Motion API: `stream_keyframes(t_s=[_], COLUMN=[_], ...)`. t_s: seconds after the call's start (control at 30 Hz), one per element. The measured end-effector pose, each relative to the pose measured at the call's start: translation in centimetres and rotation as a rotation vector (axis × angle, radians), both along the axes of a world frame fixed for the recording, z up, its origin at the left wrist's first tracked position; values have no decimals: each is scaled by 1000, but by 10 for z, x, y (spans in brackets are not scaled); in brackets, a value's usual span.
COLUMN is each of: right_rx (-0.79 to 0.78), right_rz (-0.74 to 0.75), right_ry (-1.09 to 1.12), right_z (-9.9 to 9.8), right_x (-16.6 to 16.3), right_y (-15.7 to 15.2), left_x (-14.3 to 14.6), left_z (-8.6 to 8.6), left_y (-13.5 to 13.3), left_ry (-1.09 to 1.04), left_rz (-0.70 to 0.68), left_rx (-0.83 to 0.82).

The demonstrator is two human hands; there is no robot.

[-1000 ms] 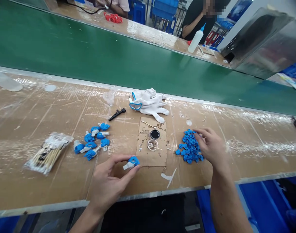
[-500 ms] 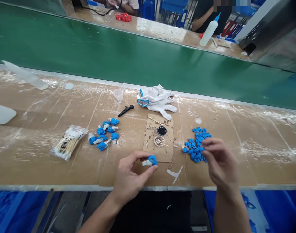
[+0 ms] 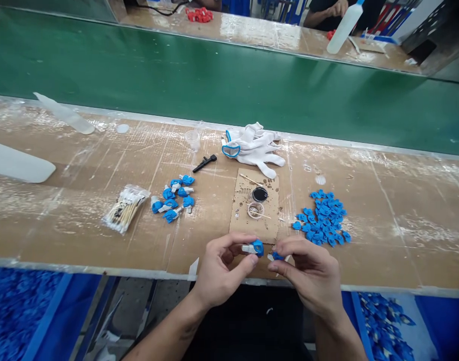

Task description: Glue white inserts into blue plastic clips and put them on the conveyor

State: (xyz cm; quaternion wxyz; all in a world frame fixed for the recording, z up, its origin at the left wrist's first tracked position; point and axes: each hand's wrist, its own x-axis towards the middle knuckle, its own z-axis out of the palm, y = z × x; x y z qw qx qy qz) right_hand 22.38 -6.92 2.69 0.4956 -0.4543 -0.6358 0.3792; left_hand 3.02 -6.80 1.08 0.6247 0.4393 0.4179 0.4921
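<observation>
Far to the left of my left hand lies a clear bag of cotton swabs (image 3: pixel 126 213). Nearer, also left and a bit beyond it, is a bunch of blue-and-white parts (image 3: pixel 171 204). A small black plastic piece (image 3: pixel 205 163) lies farther out past them. My left hand (image 3: pixel 222 273) pinches one blue-and-white part (image 3: pixel 258 247) between thumb and finger, with its white end toward my palm. Out past both hands are white gloves (image 3: pixel 254 150) with blue edges. Closer in is a spotty cardboard sheet (image 3: pixel 248 233), with black liquid (image 3: pixel 260 194) and a little clear cup (image 3: pixel 256 218) on it. My right hand (image 3: pixel 312 271), just beside my left, pinches a small blue piece (image 3: pixel 277 255), mostly hidden by my fingers. Past my right hand, a bit to its right, lies a pile of blue pieces (image 3: pixel 326 219).
</observation>
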Motion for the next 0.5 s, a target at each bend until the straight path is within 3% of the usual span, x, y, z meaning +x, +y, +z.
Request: stream_keyframes(t_s=[0.17,0.3,0.5], right_rx=[42,51,-17], right_rz=[54,122,47], right_ry=[-117,-147,-130], right_z=[4,6,5], right_x=[0,0,-3], right_y=[1,-1,1], left_x=[-5,-6,-6], left_z=[0,3,5], left_y=[2,3,6], left_ry=[10,115,210], left_rz=[-56,-48,-34], left_rx=[2,112,280])
